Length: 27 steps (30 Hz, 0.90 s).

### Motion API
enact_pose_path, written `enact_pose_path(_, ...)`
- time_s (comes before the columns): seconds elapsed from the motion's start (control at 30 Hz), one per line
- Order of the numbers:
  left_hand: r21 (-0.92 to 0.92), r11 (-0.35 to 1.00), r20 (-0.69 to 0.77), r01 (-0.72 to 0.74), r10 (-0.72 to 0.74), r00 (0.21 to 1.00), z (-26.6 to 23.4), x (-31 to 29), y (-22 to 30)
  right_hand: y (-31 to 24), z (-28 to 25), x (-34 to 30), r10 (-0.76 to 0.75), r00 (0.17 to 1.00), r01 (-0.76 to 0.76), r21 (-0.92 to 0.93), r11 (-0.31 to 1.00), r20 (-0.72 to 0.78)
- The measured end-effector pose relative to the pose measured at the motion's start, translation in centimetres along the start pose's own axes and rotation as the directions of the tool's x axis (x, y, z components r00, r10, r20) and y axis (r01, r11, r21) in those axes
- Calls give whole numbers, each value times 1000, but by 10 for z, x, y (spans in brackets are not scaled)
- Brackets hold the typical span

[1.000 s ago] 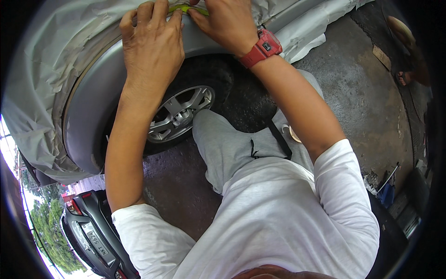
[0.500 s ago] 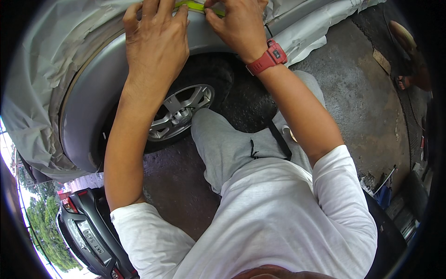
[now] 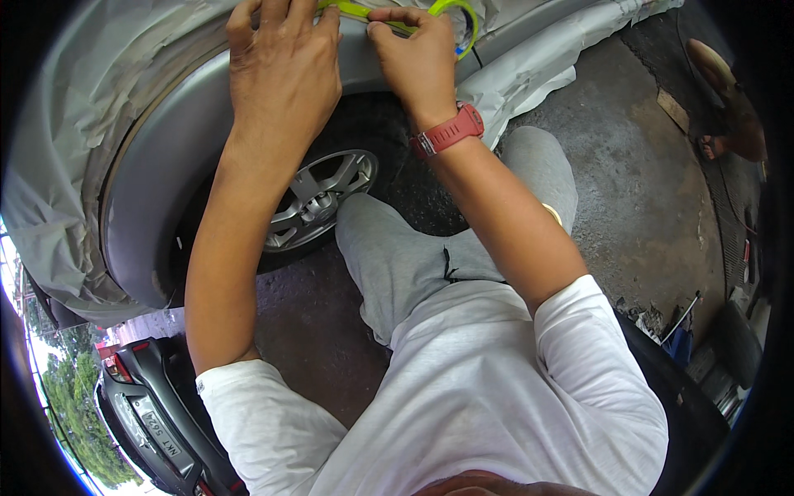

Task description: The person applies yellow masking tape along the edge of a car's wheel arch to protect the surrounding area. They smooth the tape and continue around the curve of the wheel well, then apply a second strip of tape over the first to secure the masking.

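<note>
A strip of yellow-green masking tape (image 3: pixel 353 9) runs along the top of the grey car fender (image 3: pixel 157 186), above the wheel arch. My left hand (image 3: pixel 285 70) lies against the panel at the strip's left end, fingers stretched out and fingertips partly cut off by the upper edge. My right hand (image 3: pixel 418 66), with a red watch on its wrist, is closed on the roll of yellow-green tape (image 3: pixel 474 26), whose ring shows beyond the knuckles. Thumb and forefinger are at the strip. Wrinkled masking paper (image 3: pixel 50 190) covers the bodywork around the fender.
Below my forearms is the car's wheel (image 3: pixel 318 202), close to my bent knee. Another dark car (image 3: pixel 157 413) stands at the lower left. A person's foot (image 3: pixel 713 147) shows at the far right, above assorted items near the right rim.
My right hand has turned and its wrist has shifted left, bringing the tape roll's ring into view. My left hand stays at the strip with only a slight shift.
</note>
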<state>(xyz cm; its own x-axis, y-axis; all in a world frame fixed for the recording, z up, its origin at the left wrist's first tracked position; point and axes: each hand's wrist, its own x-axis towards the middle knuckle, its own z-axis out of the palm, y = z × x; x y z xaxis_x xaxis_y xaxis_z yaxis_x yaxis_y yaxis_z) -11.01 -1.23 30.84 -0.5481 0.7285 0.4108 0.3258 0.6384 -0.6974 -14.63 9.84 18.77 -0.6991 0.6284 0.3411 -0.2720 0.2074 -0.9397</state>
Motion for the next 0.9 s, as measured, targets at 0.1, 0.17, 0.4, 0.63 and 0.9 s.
enact_pose_path(0.1, -4, 1000, -4, 4, -4, 1000, 2, -1, 0, -8, 7, -5, 234, 972, -231, 227, 946, 17)
enact_pose_path(0.17, -9, 1000, -7, 8, -8, 1000, 3, -4, -1, -16, 8, -5, 373, 906, -420, 517, 746, 199)
enact_pose_path(0.4, -58, 998, 37, 33, -31, 999, 4, -5, -3, -15, 11, -6, 317, 948, -294, 430, 854, 19)
enact_pose_path(0.63, -119, 992, 50, 49, -43, 998, -7, 2, -3, -17, 26, 0, 364, 927, -333, 253, 909, -88)
enact_pose_path(0.9, -35, 999, -7, 23, -24, 1000, 7, -6, -5, -30, 33, 0, 371, 925, -349, 197, 916, -87)
